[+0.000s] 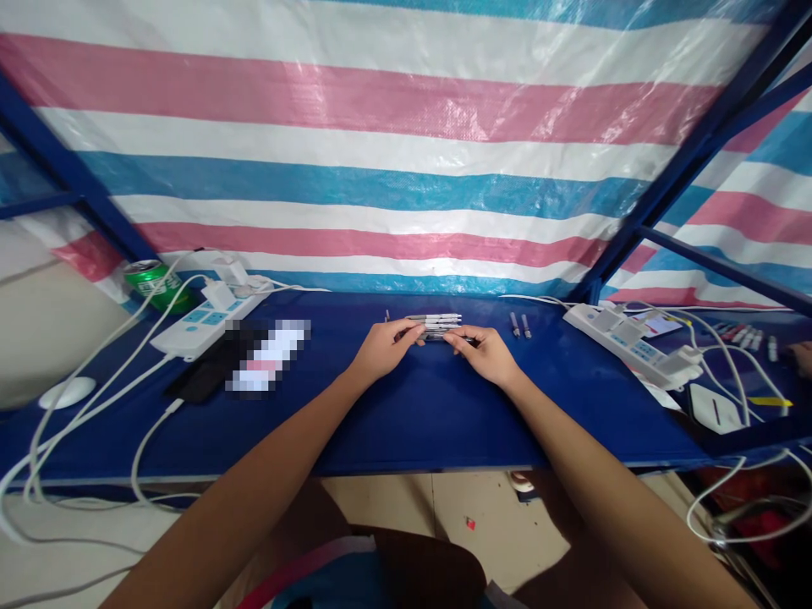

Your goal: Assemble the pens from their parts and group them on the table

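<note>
Several pens (pixel 442 320) with white and dark barrels lie side by side on the blue desk, pointing left to right. My left hand (pixel 384 348) closes its thumb and fingers on their left end. At the right end, the thumb and fingertips of my right hand (pixel 485 353) pinch the nearest of them. My fingers cover parts of the pens, so I cannot see every barrel whole. To the right of the hands, two short, slim pieces (pixel 520 326), perhaps pen caps, stand apart from the bundle. A small dark tip (pixel 387 315) shows just behind my left hand.
On the left are a power strip (pixel 209 321) with chargers, a green can (pixel 158 286), a black phone (pixel 206 368) and a white mouse (pixel 68 392). Another power strip (pixel 634 347) and loose cables lie right. Beyond the frame, more pens (pixel 742 336) lie near another person's hand (pixel 802 357).
</note>
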Demonstrator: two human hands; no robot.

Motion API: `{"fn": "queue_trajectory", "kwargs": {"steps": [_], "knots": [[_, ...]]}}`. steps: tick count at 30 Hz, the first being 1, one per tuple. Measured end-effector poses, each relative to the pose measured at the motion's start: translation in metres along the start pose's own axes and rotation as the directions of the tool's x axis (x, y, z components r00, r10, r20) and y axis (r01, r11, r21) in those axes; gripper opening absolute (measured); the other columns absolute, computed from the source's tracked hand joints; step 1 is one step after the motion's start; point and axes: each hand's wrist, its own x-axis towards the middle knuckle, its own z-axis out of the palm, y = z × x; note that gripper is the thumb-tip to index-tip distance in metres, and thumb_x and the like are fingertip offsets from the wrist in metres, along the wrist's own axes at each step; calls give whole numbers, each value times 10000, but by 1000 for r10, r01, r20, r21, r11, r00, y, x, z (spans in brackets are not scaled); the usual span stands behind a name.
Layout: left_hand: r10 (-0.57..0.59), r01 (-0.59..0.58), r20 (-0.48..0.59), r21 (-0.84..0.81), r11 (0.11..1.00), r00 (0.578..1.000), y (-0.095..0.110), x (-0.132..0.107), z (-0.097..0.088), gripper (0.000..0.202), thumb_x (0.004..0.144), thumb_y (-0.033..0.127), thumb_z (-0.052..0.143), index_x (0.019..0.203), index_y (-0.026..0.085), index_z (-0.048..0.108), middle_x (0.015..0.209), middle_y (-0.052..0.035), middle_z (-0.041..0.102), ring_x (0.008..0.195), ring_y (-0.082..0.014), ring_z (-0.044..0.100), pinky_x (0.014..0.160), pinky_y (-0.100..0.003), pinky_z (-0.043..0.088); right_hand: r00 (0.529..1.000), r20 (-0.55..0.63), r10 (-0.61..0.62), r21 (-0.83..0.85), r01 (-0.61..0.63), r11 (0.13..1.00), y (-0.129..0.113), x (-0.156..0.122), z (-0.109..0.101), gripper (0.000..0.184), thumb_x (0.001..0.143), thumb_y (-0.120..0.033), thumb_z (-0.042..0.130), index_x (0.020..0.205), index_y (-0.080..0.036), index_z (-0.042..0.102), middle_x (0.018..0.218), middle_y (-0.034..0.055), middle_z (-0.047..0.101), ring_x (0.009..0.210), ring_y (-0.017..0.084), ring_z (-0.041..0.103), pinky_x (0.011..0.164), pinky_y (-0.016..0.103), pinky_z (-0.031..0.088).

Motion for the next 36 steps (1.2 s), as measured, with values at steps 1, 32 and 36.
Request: {"fn": "queue_trajectory", "kwargs": {"steps": [1,32,36], "knots": [[8,-8,1,12,1000,1000,-1,0,0,353,1033,493,578,1171,258,804,1050,-27,825,867,-213,753,847,-340,587,1000,1,-3,0,3,1000,0,0,0,392,950,-602,681,1003,-239,819,779,14,747,670,191,647,661,313,513],[17,-12,20,-200,980,1000,-3,-1,6,334,845,415,833,1118,225,805,1240,-75,789,1043,-242,774,970,-364,609,996,93,-9,94,0,996,0,-3,7,339,956,-533,714,1075,-235,825,892,49,800,733,199,725,711,330,595],[-4,-2,-39,-146,989,999,3,0,4,445,932,483,742,1299,232,745,1183,-67,805,1044,-235,769,944,-341,603,1000,20,14,100,-16,995,-3,-2,5,354,930,-548,737,1044,-224,821,855,45,798,719,200,724,708,327,601]]}}
